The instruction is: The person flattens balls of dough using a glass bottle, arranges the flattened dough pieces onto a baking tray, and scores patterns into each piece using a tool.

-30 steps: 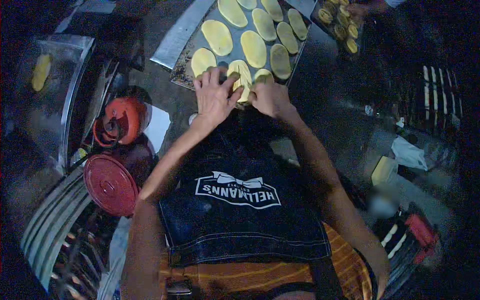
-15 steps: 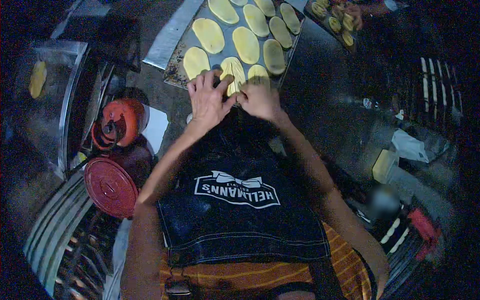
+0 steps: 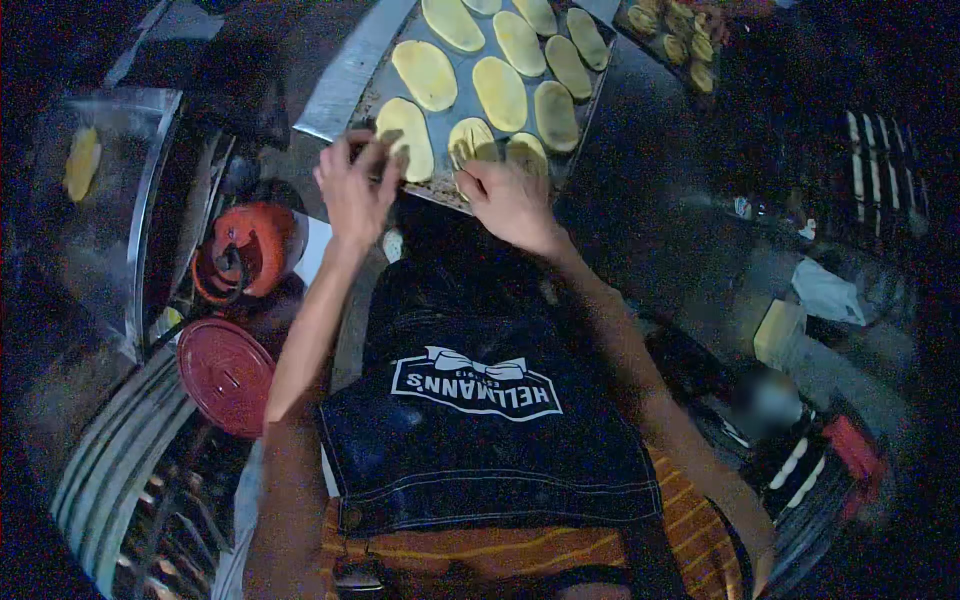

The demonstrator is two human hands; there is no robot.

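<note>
The tray (image 3: pixel 443 120) lies ahead of the person. Half a second ago both hands were at the scored dough (image 3: pixel 472 140); now the left hand (image 3: pixel 355 185) has moved off to the near-left corner, fingers loosely spread, while the right hand (image 3: pixel 508 200) stays, fingers curled, grip unclear. The dough, in the near row, points away from the person, its near end hidden by that hand near the tray's edge. Bare metal lies to its left.
</note>
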